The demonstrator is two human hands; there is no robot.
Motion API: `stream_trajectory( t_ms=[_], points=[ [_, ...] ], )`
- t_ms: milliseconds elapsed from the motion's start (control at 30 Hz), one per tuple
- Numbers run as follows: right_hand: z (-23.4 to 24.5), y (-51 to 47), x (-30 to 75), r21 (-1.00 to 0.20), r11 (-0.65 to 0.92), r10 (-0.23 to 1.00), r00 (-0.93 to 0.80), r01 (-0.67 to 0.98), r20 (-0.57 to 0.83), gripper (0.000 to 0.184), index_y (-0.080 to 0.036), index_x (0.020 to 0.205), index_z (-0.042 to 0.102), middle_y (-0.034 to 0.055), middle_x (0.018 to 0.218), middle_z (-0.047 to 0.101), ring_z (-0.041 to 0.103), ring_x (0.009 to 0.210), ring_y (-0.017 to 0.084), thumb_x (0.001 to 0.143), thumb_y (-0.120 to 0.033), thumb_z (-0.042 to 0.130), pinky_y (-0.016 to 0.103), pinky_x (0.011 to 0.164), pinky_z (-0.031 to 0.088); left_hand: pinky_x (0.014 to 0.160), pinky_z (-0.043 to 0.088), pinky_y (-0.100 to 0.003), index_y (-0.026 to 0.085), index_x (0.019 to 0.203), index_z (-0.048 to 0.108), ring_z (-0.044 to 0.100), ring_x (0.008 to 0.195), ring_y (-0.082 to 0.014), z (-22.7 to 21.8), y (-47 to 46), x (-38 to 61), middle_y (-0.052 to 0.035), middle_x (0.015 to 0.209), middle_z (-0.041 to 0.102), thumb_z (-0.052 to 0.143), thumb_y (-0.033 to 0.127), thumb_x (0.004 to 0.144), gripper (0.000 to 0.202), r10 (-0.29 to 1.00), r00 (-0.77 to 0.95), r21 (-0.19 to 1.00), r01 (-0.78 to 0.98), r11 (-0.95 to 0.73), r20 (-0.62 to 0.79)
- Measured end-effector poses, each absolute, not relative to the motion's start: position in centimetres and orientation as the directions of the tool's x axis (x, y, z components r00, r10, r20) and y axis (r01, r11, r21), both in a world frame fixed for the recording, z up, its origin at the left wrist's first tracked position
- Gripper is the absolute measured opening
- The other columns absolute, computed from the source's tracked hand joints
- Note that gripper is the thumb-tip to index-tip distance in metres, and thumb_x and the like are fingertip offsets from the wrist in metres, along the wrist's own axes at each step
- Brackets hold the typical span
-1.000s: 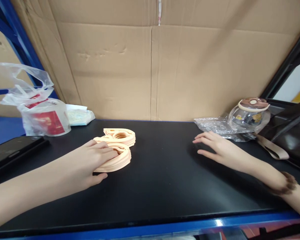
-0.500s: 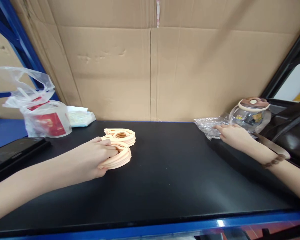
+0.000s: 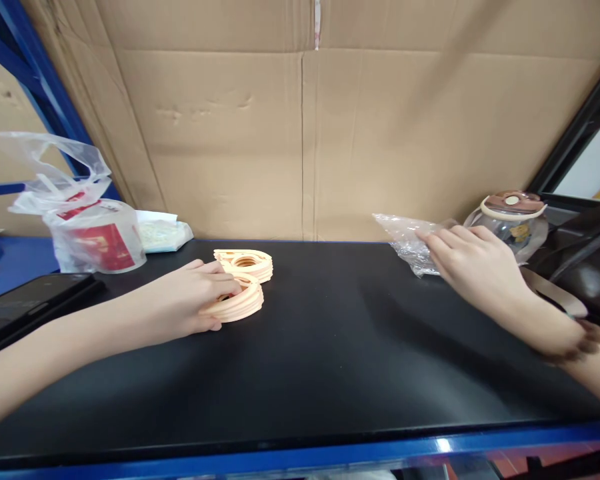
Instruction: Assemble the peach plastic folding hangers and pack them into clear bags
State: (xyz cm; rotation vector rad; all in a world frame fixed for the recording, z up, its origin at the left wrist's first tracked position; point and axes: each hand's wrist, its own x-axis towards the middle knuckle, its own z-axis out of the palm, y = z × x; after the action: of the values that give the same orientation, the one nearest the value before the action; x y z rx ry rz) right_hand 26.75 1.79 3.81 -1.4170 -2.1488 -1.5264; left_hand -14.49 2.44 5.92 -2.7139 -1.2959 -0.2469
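Observation:
My left hand [image 3: 200, 299] is closed on the near part of a stack of peach-coloured, ring-shaped plastic pieces [image 3: 245, 303], its fingers curled into the opening. Another stack of the same pieces [image 3: 255, 265] lies just behind, on the black tabletop. On the right, my right hand [image 3: 480, 267] pinches a clear plastic bag [image 3: 405, 233]. One corner of the bag is lifted off the table, while part of it is hidden behind the hand.
A clear jug with a brown lid [image 3: 513, 207] stands at the back right beside a dark bag [image 3: 590, 260]. On the left are a bagged cup [image 3: 100, 237], a white-green packet [image 3: 163, 233] and a phone [image 3: 35, 303]. Cardboard [image 3: 220, 147] walls the back.
My right hand has risen towards me and now lifts the plastic bag by an edge. My left hand stays on the peach pieces, which have shifted slightly.

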Motion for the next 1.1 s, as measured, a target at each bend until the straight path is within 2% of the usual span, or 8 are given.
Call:
stream_trajectory(
  t_ms=[100, 233, 300, 400, 467, 567, 933, 1100],
  points=[
    [3.2, -0.9, 22.6, 0.665, 0.202, 0.546, -0.647, 0.719, 0.533, 0.039, -0.003, 0.119, 0.057, 0.0124, 0.083, 0.067, 0.059, 0.077, 0.026, 0.083, -0.001, 0.042, 0.038, 0.072, 0.039, 0.076, 0.031, -0.026, 0.026, 0.102, 0.066, 0.052, 0.086, -0.0202, 6.6, 1.5, -14.1, -0.0001, 0.098, 0.063, 0.066, 0.017, 0.072, 0.032, 0.768, 0.636, -0.112, 0.771, -0.627, 0.077],
    [1.4, -3.4, 17.9, 0.661, 0.424, 0.458, -0.776, 0.619, 0.434, 0.046, -0.001, 0.117, 0.06, 0.0094, 0.073, 0.065, 0.058, 0.065, 0.023, 0.076, 0.007, 0.04, 0.037, 0.066, 0.041, 0.076, 0.028, -0.027, 0.027, 0.103, 0.066, 0.049, 0.085, -0.0205, 6.9, 1.0, -14.3, -0.001, 0.1, 0.06, 0.069, 0.023, 0.073, 0.03, 0.794, 0.586, -0.129, 0.81, -0.572, 0.159],
    [0.3, -3.8, 16.2, 0.62, 0.504, 0.429, -0.797, 0.601, 0.424, 0.04, -0.002, 0.116, 0.062, 0.008, 0.072, 0.065, 0.057, 0.062, 0.021, 0.08, 0.002, 0.044, 0.036, 0.063, 0.042, 0.076, 0.027, -0.027, 0.026, 0.096, 0.067, 0.05, 0.09, -0.0208, 6.8, 1.1, -14.5, 0.0002, 0.098, 0.062, 0.069, 0.024, 0.075, 0.021, 0.774, 0.623, -0.139, 0.781, -0.609, 0.113],
    [-0.7, -3.8, 14.6, 0.52, 0.604, 0.429, -0.797, 0.604, 0.426, 0.034, -0.005, 0.117, 0.062, 0.011, 0.083, 0.069, 0.06, 0.07, 0.022, 0.089, -0.018, 0.049, 0.035, 0.065, 0.045, 0.077, 0.025, -0.027, 0.026, 0.091, 0.067, 0.052, 0.096, -0.0204, 6.7, 1.6, -15.0, 0.0021, 0.099, 0.066, 0.064, 0.027, 0.081, 0.011, 0.754, 0.653, -0.125, 0.756, -0.642, 0.076],
    [-0.7, -3.7, 13.9, 0.474, 0.641, 0.434, -0.794, 0.604, 0.425, 0.037, -0.008, 0.119, 0.061, 0.0129, 0.094, 0.07, 0.062, 0.077, 0.022, 0.091, -0.028, 0.048, 0.035, 0.07, 0.046, 0.078, 0.025, -0.028, 0.026, 0.094, 0.067, 0.052, 0.097, -0.0204, 6.6, 1.8, -15.3, 0.0018, 0.101, 0.067, 0.06, 0.027, 0.085, 0.012, 0.756, 0.65, -0.122, 0.759, -0.64, 0.078],
    [0.1, -3.8, 13.4, 0.423, 0.68, 0.437, -0.794, 0.599, 0.422, 0.037, -0.01, 0.119, 0.061, 0.0132, 0.103, 0.068, 0.062, 0.082, 0.023, 0.092, -0.031, 0.047, 0.035, 0.071, 0.045, 0.077, 0.026, -0.028, 0.024, 0.094, 0.067, 0.053, 0.095, -0.0205, 6.6, 2.1, -15.6, 0.0008, 0.098, 0.068, 0.057, 0.024, 0.086, 0.013, 0.772, 0.631, -0.124, 0.774, -0.62, 0.076],
    [6.1, 1.5, 12.0, 0.257, 0.741, 0.487, -0.76, 0.62, 0.43, 0.031, -0.014, 0.107, 0.064, 0.0095, 0.098, 0.064, 0.059, 0.087, 0.021, 0.097, -0.027, 0.038, 0.035, 0.076, 0.043, 0.078, 0.033, -0.027, 0.027, 0.104, 0.066, 0.054, 0.088, -0.0191, 6.9, 1.8, -16.1, -0.0003, 0.1, 0.063, 0.057, 0.033, 0.087, 0.02, 0.804, 0.588, -0.08, 0.809, -0.582, 0.092],
    [7.4, 6.7, 9.5, 0.124, 0.805, 0.495, -0.772, 0.581, 0.399, 0.029, -0.014, 0.115, 0.06, 0.0107, 0.11, 0.063, 0.057, 0.099, 0.023, 0.094, -0.028, 0.046, 0.036, 0.084, 0.043, 0.081, 0.041, -0.032, 0.024, 0.128, 0.048, 0.056, 0.099, -0.0245, 6.4, 1.0, -14.7, -0.0057, 0.116, 0.058, 0.055, 0.043, 0.086, 0.047, 0.813, 0.538, 0.029, 0.83, -0.557, 0.223]
  ],
)
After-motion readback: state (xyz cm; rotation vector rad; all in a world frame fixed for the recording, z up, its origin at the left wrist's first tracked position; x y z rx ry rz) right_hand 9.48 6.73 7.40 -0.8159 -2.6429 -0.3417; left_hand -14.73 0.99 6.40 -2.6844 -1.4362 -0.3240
